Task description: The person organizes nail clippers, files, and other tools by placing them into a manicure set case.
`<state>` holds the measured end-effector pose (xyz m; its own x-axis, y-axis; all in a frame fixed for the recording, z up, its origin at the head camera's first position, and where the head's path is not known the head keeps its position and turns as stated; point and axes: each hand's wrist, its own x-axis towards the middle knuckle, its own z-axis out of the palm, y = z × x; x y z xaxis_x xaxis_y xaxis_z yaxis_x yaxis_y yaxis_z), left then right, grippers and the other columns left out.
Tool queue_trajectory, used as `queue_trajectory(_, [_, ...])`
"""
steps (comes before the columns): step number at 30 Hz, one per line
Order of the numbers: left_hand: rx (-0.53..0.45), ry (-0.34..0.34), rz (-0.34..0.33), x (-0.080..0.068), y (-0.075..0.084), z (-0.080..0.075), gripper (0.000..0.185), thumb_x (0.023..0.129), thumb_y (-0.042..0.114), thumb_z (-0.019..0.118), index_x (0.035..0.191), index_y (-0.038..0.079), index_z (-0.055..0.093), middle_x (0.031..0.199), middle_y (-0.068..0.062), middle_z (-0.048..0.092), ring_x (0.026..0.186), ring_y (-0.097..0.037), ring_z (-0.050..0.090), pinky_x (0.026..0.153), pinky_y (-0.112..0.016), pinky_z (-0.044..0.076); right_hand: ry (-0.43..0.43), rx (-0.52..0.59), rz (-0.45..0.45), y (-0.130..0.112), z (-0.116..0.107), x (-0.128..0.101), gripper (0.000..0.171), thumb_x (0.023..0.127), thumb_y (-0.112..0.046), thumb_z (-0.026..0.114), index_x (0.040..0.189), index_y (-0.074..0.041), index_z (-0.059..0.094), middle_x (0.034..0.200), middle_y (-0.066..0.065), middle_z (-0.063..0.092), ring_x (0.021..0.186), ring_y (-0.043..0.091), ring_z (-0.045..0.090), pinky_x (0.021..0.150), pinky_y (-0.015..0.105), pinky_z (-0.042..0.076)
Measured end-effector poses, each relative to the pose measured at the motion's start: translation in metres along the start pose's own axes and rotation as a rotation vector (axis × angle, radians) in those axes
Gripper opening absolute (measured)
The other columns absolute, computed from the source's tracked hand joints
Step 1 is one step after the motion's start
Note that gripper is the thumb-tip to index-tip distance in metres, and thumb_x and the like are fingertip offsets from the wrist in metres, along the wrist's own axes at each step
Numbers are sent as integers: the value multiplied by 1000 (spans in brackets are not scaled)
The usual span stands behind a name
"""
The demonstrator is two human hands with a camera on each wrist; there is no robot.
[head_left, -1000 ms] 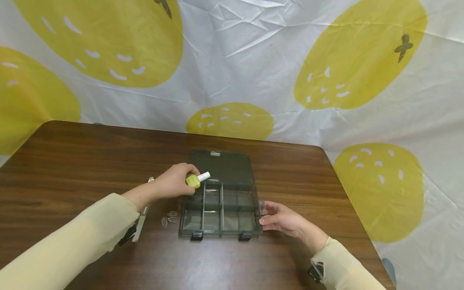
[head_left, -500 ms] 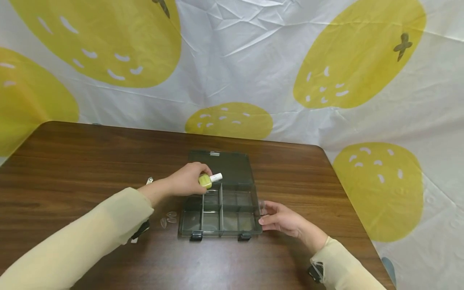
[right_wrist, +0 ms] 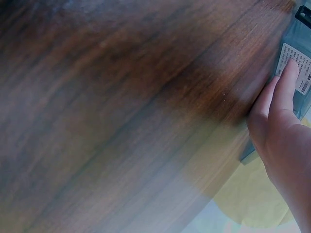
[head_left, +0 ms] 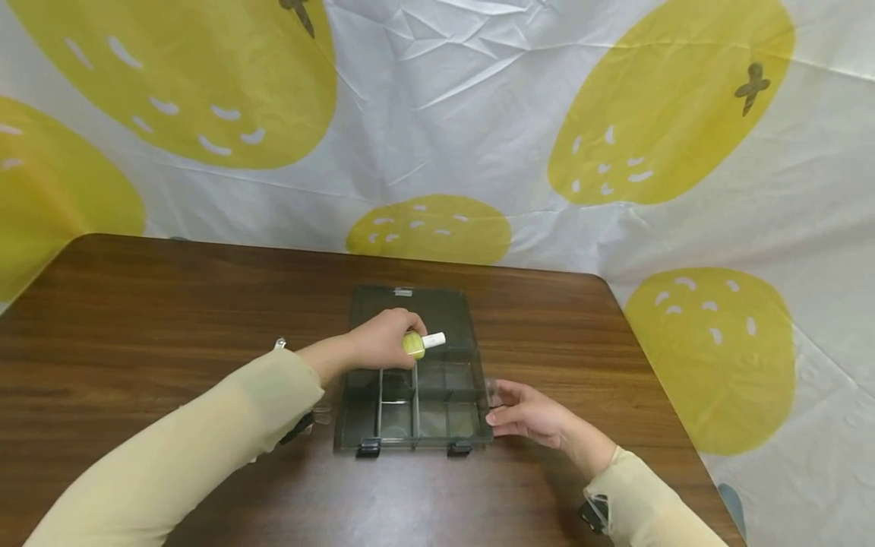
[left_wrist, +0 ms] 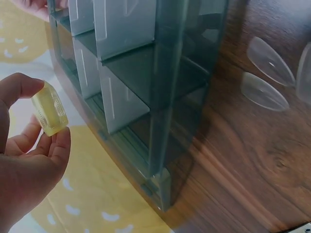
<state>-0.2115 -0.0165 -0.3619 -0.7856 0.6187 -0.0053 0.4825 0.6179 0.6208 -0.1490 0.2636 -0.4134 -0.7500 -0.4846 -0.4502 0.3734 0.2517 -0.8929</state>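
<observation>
While my left hand (head_left: 379,339) pinches the yellow nail-polish bottle (head_left: 421,343) above the compartment box (head_left: 417,403)'s rear cells, my right hand (head_left: 529,414), fingers straight, steadies its right wall near the table's front edge; lowering it into a cell seems next.

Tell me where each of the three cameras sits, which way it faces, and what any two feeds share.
Head: above the table, looking forward and down at the organizer box; both sleeves, left hand holding a yellow bottle, right hand.
Left wrist: low beside the box, facing its compartments; fingers pinch the bottle.
Right wrist: close over the wood, blurred; fingers press the box's side.
Shared: head and left wrist both show bottle and box.
</observation>
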Motion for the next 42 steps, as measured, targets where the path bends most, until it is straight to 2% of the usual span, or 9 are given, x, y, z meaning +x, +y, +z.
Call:
queue_trajectory(8, [12,-37,-3,10,8,10,36,69,1,69,105,0,61,94,-10,59,75,-15,46,60,-19,37,-34,34,-26,1,1,2,74,85,0,60,141,14,14,115,15,49,92,14,60,88,36,51])
queue_trajectory(16, [-1,-79,-27,13,13,21,37,70,0,70,106,-1,62,96,-10,59,75,-14,45,59,-18,36,-43,49,-31,3,3,3,70,85,0,60,140,13,18,111,12,52,91,14,61,87,36,51])
queue_trajectory(27, [-14,-124,0,13,13,33,35,73,2,69,107,-1,62,94,-8,59,71,-13,43,57,-18,35,-36,20,-13,3,2,2,72,86,-3,61,142,12,17,115,15,51,93,15,61,88,36,51])
queue_trajectory(33, [29,-136,34,14,15,36,33,71,3,71,104,-1,64,94,-8,61,71,-10,44,58,-17,35,-39,28,-18,2,3,1,71,86,-1,59,141,13,17,114,14,51,93,14,60,87,36,51])
queue_trajectory(36, [46,-148,51,14,16,37,33,71,3,72,103,-1,65,94,-9,63,74,-12,48,61,-19,40,-48,35,-23,2,3,1,69,86,-1,59,140,13,19,112,13,52,92,15,61,87,35,51])
queue_trajectory(39, [45,-160,60,13,18,36,34,73,4,70,105,-3,64,100,-12,65,87,-20,58,76,-27,48,-48,40,-28,3,2,1,68,85,0,59,140,13,21,110,10,52,91,14,60,85,33,52])
queue_trajectory(42, [27,-173,55,11,20,34,34,77,5,67,109,-3,63,109,-15,64,104,-27,60,91,-36,47,-51,38,-33,3,2,2,68,85,0,60,139,13,21,109,9,52,90,13,60,83,32,52])
